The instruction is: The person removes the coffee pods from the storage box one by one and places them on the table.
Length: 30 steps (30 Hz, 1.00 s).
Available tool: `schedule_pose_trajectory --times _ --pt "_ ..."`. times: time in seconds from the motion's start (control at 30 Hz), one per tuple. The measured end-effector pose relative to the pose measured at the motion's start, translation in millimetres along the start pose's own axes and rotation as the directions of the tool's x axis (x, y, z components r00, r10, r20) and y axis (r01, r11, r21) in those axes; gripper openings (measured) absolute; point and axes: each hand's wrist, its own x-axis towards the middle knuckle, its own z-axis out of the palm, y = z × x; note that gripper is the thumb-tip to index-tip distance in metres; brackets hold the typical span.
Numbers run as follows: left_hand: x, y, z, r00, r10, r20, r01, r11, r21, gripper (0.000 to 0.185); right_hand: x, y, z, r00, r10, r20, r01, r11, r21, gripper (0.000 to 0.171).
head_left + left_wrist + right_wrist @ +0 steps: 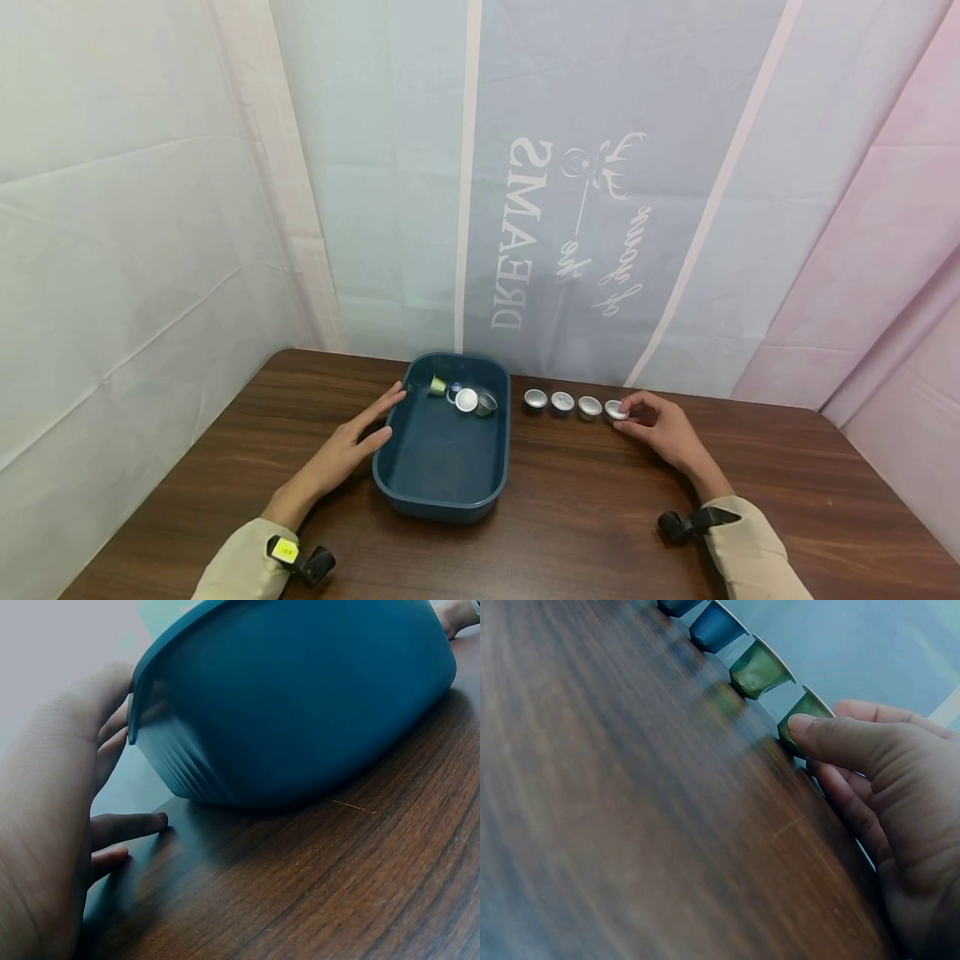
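Pinching the end capsule (617, 409) of a four-capsule row (575, 404), the right hand (663, 433) is partly hiding it. Flat-fingered, the left hand (348, 450) is pressing the blue tub (442, 487), whose capsules (465, 398) are hard to count. Everything is sitting on a dark wood table (600, 517) before draped sheeting (525, 208).
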Motion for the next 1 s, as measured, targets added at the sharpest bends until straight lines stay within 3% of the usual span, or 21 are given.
schedule_pose_trajectory --times 0.23,0.63,1.0 --pt "0.1 0.3 0.5 1.000 0.000 -0.001 0.000 1.000 0.000 0.050 0 9 -1 1.000 0.014 -0.004 -0.014 1.000 0.007 0.027" --pt "-0.1 -0.9 0.2 1.000 -0.005 0.005 0.005 1.000 0.007 0.051 -4 -34 -16 0.999 -0.017 0.043 0.013 0.996 0.084 0.038" --pt "-0.4 -0.9 -0.4 1.000 -0.004 0.004 0.004 1.000 0.008 0.051 4 -50 -25 0.998 -0.047 0.027 0.046 0.998 0.045 0.033"
